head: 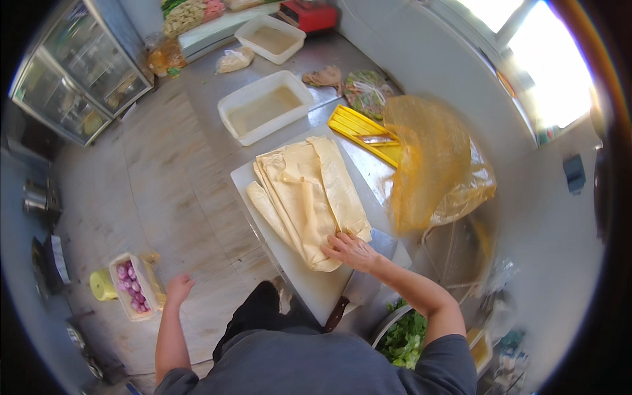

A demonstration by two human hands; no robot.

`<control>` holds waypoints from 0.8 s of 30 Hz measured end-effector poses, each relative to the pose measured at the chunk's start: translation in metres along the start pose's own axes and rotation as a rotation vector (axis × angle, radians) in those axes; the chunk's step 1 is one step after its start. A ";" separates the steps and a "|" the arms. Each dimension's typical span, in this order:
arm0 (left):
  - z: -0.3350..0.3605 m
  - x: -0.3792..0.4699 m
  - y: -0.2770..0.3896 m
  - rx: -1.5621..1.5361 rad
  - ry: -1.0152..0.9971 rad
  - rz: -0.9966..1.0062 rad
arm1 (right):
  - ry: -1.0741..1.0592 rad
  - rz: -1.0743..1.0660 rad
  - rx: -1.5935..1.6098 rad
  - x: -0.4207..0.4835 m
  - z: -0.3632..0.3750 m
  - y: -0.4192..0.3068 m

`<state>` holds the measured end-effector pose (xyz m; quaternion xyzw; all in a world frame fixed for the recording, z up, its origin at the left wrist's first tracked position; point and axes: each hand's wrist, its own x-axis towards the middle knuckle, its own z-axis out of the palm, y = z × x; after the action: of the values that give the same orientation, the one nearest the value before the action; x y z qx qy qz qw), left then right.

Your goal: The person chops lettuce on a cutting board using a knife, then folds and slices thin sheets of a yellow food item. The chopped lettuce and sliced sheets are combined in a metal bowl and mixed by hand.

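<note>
A stack of folded, pale yellow sheets, apparently tofu skin (296, 192), lies on a white cutting board (326, 286). My right hand (350, 251) is at the stack's near right corner, fingers bent onto an edge of the upper layer. Beside that forearm rests a cleaver (365, 281) with a brown handle, its blade partly under the arm. My left hand (179, 289) hangs out to the left above the floor, away from the board. Its fingers look curled together, and I see nothing in it.
Two white plastic tubs (266, 106) stand beyond the board. To the right are a yellow slicer (363, 133) and a yellow plastic bag (429, 163). Leafy greens (405, 335) fill a bowl below my right arm. A box of peeled red onions (132, 286) sits at left.
</note>
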<state>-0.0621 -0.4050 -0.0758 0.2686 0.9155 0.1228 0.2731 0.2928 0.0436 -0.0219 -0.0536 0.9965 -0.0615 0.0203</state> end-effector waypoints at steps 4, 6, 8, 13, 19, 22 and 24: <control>-0.038 0.059 0.130 -0.093 -0.021 0.214 | 0.062 0.150 -0.129 -0.014 -0.014 -0.027; -0.059 0.079 0.196 0.019 -0.060 0.321 | -0.042 0.247 0.006 -0.013 -0.035 -0.039; -0.067 0.107 0.244 -0.062 -0.117 0.460 | -0.055 0.329 0.157 -0.009 -0.046 -0.046; -0.056 0.181 0.329 -0.083 -0.177 0.968 | 0.208 0.792 0.521 0.037 -0.062 -0.067; -0.035 0.237 0.405 -0.042 -0.325 1.413 | 0.656 1.475 0.262 0.075 -0.018 -0.108; -0.033 0.254 0.404 0.074 -0.458 1.571 | 0.695 1.689 0.225 0.091 -0.015 -0.129; -0.035 0.267 0.402 0.133 -0.513 1.642 | 0.627 1.645 0.229 0.108 -0.016 -0.141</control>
<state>-0.0996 0.0731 -0.0136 0.8801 0.3469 0.1632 0.2800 0.1990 -0.1053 0.0083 0.7012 0.6669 -0.1384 -0.2107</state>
